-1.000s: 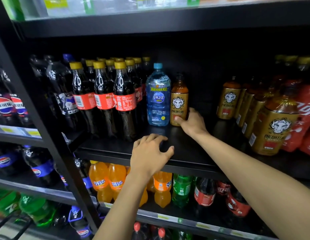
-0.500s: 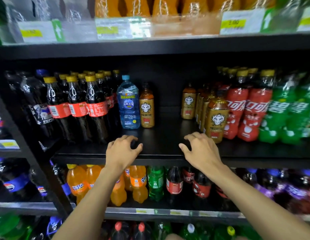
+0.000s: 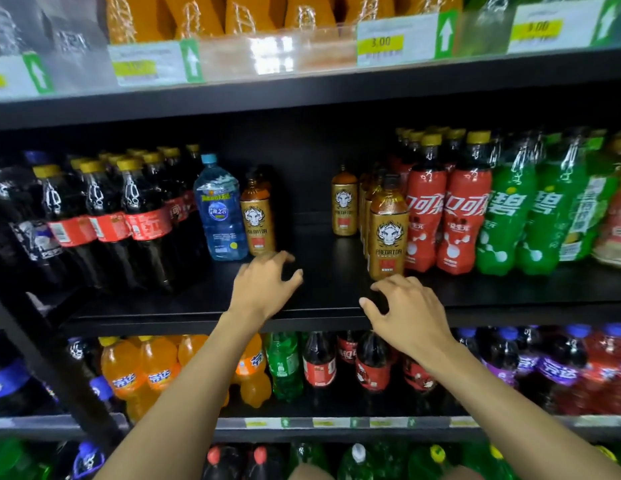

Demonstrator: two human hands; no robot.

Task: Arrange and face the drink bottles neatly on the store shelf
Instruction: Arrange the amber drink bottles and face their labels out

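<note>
On the black middle shelf (image 3: 330,268) a lone gold Predator bottle (image 3: 258,220) stands beside a blue water bottle (image 3: 220,209). Across a gap, more gold Predator bottles (image 3: 387,230) stand in a row at the right, one further back (image 3: 344,206). My left hand (image 3: 264,289) hovers over the shelf just in front of the lone gold bottle, fingers loosely curled, holding nothing. My right hand (image 3: 404,310) hovers at the shelf's front edge just below the front gold bottle, fingers spread and bent, empty.
Dark cola bottles with yellow caps (image 3: 139,216) fill the left of the shelf. Red cola bottles (image 3: 444,216) and green Sprite bottles (image 3: 510,216) stand at the right. Orange, green and cola bottles (image 3: 285,365) line the shelf below. Price tags (image 3: 382,43) hang above.
My right hand has drawn back from the lone gold bottle to the shelf's front edge near the right-hand row. My left hand moved slightly forward. The view shifted right and up.
</note>
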